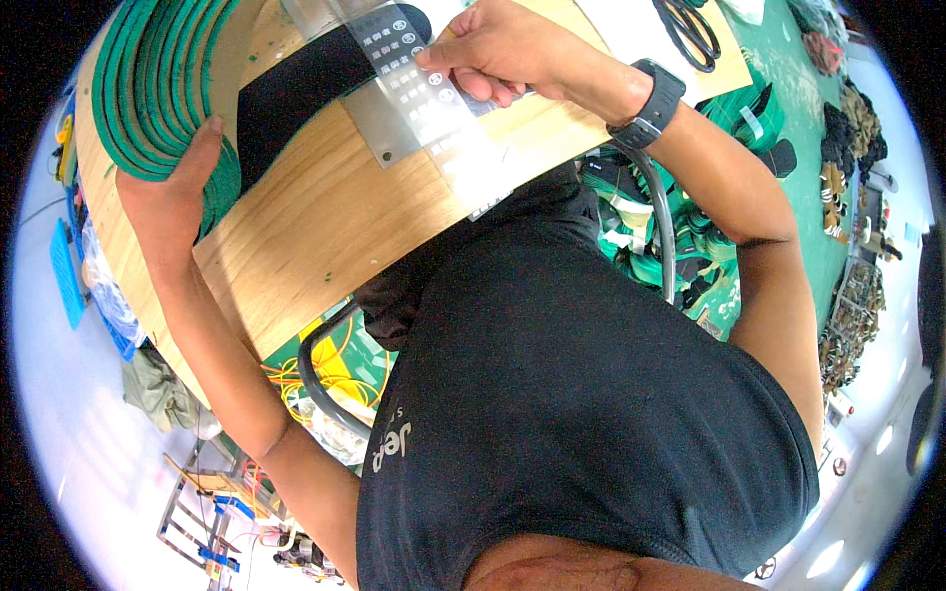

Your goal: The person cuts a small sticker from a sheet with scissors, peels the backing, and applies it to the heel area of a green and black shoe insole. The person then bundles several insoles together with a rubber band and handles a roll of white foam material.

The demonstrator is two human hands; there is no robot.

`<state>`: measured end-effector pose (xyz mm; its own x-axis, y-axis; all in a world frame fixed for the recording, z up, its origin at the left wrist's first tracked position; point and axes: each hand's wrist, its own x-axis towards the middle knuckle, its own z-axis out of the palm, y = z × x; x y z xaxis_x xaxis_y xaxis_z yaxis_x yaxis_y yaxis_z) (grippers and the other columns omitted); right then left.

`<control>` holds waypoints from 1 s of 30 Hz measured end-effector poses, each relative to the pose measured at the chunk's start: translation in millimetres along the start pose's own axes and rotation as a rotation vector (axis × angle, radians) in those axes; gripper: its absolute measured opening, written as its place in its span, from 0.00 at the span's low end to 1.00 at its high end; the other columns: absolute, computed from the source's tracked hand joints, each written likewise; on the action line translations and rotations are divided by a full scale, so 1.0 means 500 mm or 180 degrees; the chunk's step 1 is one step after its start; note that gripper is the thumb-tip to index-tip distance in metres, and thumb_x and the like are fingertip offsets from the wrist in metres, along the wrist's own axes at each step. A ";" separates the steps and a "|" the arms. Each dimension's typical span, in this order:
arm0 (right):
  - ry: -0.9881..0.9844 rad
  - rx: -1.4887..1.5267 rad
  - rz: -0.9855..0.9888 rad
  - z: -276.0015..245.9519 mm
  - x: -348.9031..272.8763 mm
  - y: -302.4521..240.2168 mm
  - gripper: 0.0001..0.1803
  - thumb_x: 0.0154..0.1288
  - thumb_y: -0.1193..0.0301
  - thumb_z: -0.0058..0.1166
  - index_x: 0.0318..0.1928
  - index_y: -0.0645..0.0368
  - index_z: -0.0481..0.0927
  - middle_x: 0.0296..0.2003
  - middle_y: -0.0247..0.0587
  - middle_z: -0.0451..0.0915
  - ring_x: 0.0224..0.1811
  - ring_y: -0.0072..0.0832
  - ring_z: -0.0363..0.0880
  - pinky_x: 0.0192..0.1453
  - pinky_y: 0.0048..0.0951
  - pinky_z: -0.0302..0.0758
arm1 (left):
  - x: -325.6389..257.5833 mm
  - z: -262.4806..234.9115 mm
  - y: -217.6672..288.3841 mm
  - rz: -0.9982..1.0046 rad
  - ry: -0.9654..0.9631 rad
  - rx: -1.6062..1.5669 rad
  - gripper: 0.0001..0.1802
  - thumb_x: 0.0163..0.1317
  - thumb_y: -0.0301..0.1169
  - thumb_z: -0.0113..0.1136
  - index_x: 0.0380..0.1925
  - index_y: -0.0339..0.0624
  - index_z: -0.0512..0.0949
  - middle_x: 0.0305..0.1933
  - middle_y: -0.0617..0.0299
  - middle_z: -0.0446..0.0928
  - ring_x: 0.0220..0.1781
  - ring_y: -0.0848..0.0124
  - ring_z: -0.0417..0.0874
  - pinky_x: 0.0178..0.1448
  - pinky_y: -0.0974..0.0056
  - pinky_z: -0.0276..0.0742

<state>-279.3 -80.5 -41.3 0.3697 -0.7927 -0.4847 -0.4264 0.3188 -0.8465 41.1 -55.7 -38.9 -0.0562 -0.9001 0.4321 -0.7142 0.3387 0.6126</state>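
Observation:
My left hand (172, 202) is closed round the near edge of a fanned stack of green-edged insoles (123, 113), thumb on top, the other fingers mostly hidden. Beside that thumb a black insole (281, 103) lies face up on the wooden table. A clear sheet of white printed labels (404, 84) lies across the black insole's right end and overhangs it. My right hand (507, 54) pinches the sheet at the label column between thumb and forefinger, the other fingers curled beneath.
The wooden table (296, 256) curves along in front of me. Black cords (690, 34) lie at its far right. Bundles of green-edged pieces (631, 217) are heaped on the green floor beyond the table's right edge. A dark curved tube (662, 217) stands near my right side.

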 end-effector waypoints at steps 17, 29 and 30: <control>0.0011 -0.0141 0.0065 -0.003 -0.005 -0.009 0.15 0.63 0.69 0.53 0.22 0.65 0.78 0.12 0.38 0.73 0.10 0.23 0.70 0.13 0.23 0.65 | -0.001 -0.001 0.015 -0.0156 0.0051 0.0100 0.24 0.48 0.32 0.71 0.45 0.35 0.78 0.43 0.56 0.83 0.44 0.71 0.82 0.54 0.65 0.74; -0.0067 -0.0220 0.0025 -0.002 0.012 0.004 0.15 0.63 0.69 0.53 0.21 0.65 0.78 0.11 0.38 0.74 0.09 0.24 0.70 0.13 0.24 0.66 | -0.008 0.004 0.030 -0.0360 -0.0035 0.0065 0.20 0.50 0.31 0.71 0.43 0.37 0.80 0.41 0.59 0.83 0.42 0.73 0.81 0.52 0.66 0.75; -0.0082 -0.0206 0.0010 -0.001 0.012 0.005 0.15 0.63 0.69 0.53 0.21 0.65 0.78 0.11 0.38 0.74 0.09 0.24 0.70 0.13 0.24 0.66 | -0.008 0.005 0.032 -0.0334 -0.0001 0.0009 0.20 0.50 0.31 0.71 0.43 0.37 0.80 0.40 0.59 0.83 0.41 0.74 0.81 0.51 0.66 0.75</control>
<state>-278.8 -84.6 -46.4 0.3889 -0.7779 -0.4936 -0.4799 0.2864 -0.8293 28.3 -47.6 -32.4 0.0188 -0.9307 0.3654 -0.7182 0.2417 0.6525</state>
